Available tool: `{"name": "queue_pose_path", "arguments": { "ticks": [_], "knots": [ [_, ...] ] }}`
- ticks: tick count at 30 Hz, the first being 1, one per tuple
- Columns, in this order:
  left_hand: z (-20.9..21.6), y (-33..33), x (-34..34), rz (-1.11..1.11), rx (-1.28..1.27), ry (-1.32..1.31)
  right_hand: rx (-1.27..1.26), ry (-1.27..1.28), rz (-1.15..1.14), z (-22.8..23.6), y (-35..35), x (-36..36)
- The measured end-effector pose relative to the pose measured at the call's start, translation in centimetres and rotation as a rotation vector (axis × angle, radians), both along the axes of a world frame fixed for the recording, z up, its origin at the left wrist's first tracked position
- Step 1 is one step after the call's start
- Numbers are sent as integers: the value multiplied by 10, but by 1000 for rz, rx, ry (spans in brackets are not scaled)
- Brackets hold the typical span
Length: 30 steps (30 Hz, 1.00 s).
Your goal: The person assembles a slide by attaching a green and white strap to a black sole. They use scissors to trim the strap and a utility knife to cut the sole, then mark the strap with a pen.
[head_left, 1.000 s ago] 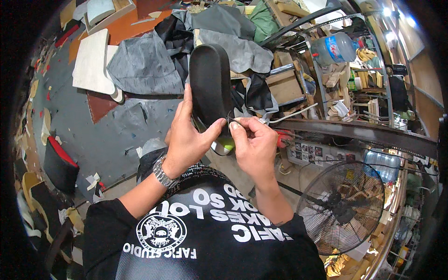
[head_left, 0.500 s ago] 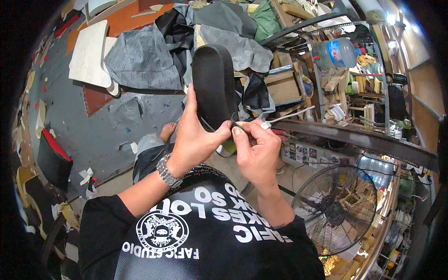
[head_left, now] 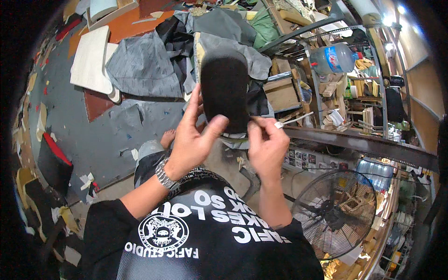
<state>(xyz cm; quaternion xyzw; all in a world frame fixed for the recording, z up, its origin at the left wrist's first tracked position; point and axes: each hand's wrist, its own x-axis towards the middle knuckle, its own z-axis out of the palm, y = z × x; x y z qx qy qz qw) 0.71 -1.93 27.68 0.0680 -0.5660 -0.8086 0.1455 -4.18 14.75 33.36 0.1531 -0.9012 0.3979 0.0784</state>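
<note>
black sole (head_left: 225, 86), long axis pointing forward, left fingers (head_left: 192, 106) holding its edge, right fingers (head_left: 255, 138) pinched beside it

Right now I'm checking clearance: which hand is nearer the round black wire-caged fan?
Right. The right hand is above and left of the fan in the picture; the left hand is farther left, holding the elongated black sole.

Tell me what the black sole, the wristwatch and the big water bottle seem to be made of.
Sole: perhaps foam or rubber, matte; its blurred, dark face shows no shine. Wristwatch: likely polished metal, from its silvery, glinting links. Water bottle: probably plastic, glossy, judging by its clear, bluish wall.
</note>
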Motion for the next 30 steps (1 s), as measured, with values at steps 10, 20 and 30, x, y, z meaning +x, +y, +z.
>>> {"name": "queue_pose_path", "arguments": {
  "ticks": [10, 20, 30],
  "knots": [
    [1, -11, 5, -276, -56, -280, -780, -584, -244, -34, 49, -42],
    [-3, -1, 7, -323, -237, -275, -763, -673, -177, -40, 46, -29],
    [2, -82, -15, -315, 76, -305, -33, 532, 4, -21, 47, -54]
  ]
}}
